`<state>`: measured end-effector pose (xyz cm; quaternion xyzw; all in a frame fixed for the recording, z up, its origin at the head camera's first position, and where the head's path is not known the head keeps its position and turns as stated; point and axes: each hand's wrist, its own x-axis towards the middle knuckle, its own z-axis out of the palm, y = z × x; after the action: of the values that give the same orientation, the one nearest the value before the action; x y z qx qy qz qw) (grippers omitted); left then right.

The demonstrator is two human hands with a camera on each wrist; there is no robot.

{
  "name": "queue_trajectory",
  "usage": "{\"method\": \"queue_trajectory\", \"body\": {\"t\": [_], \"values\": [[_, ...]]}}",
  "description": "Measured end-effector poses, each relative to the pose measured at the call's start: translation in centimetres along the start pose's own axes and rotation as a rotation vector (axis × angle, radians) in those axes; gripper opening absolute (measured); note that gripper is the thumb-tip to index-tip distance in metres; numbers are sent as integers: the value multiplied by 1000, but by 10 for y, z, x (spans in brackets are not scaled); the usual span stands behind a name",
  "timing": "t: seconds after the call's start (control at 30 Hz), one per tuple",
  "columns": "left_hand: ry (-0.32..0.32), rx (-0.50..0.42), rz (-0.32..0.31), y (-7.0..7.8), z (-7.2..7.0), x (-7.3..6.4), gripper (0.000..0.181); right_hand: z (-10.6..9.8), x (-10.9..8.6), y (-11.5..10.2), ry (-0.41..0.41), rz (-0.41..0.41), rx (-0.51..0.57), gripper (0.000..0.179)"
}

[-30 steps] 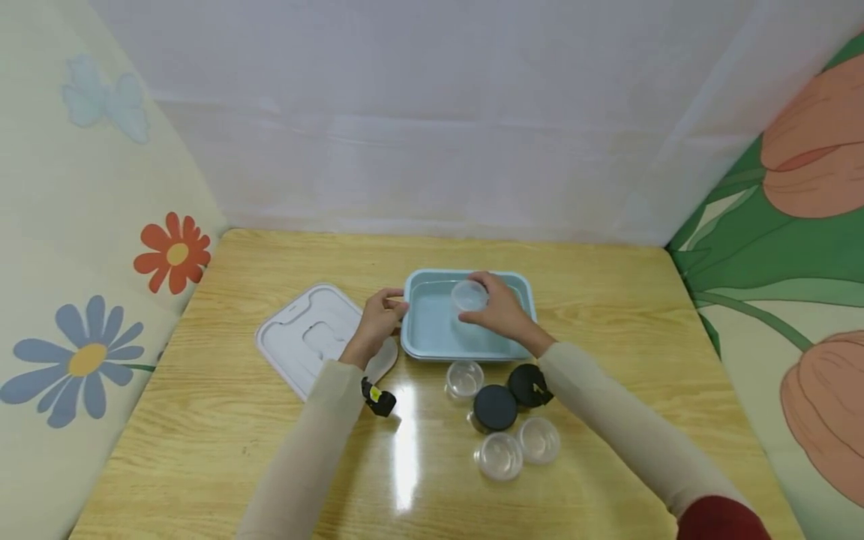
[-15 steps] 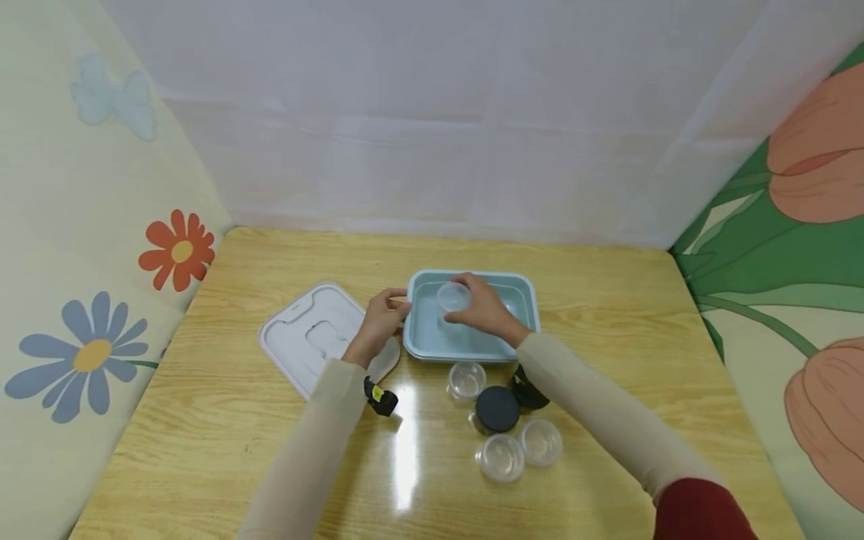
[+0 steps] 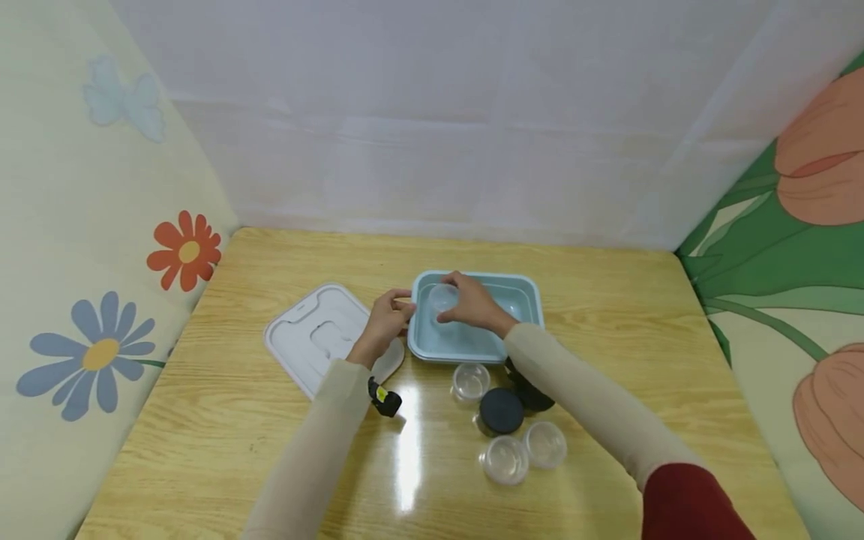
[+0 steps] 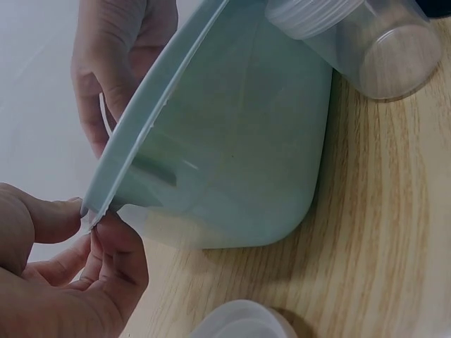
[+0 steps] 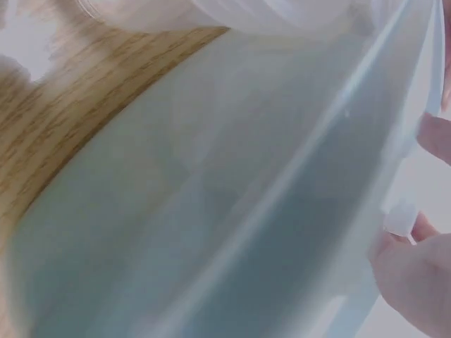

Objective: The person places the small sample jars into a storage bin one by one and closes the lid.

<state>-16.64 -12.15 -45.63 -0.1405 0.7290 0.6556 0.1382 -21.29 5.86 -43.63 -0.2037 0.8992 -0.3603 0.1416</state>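
My left hand point(image 3: 386, 322) is at the left side of a light-blue plastic tub point(image 3: 466, 352). In the left wrist view, thumb and fingers of this left hand point(image 4: 88, 282) pinch the tub's rim point(image 4: 134, 148). Over the tub's left half, my right hand point(image 3: 475, 304) grips a small clear plastic jar point(image 3: 442, 298) between thumb and fingers. Much of the right wrist view is filled by the tub's blurred outer wall point(image 5: 176, 197), with part of the right hand point(image 5: 416, 271) beyond the rim. The jar's lower part is hard to make out through the plastic.
A white plastic lid point(image 3: 317, 337) lies left of the tub, partly under the left forearm. In front of the tub stand several clear jars point(image 3: 470, 382) and a jar with a black lid point(image 3: 501, 409). Another black-topped one point(image 3: 536, 397) is partly covered by the right sleeve.
My right hand has carried the clear jar leftward across the tub, towards its left end. The left hand keeps its hold on the rim.
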Motion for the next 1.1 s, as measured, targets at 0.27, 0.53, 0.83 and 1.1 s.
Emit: {"method": "queue_trajectory", "body": {"t": [0.27, 0.53, 0.83, 1.1], "values": [[2, 6, 2, 0, 0, 0, 37, 4, 7, -2, -25, -2, 7, 71], [3, 5, 9, 0, 0, -1, 37, 13, 9, 1, -29, 19, -2, 73], [9, 7, 27, 1, 2, -2, 35, 20, 8, 5, 27, -18, -22, 71], [12, 16, 17, 1, 0, -3, 35, 22, 9, 5, 27, -37, -49, 72]]}}
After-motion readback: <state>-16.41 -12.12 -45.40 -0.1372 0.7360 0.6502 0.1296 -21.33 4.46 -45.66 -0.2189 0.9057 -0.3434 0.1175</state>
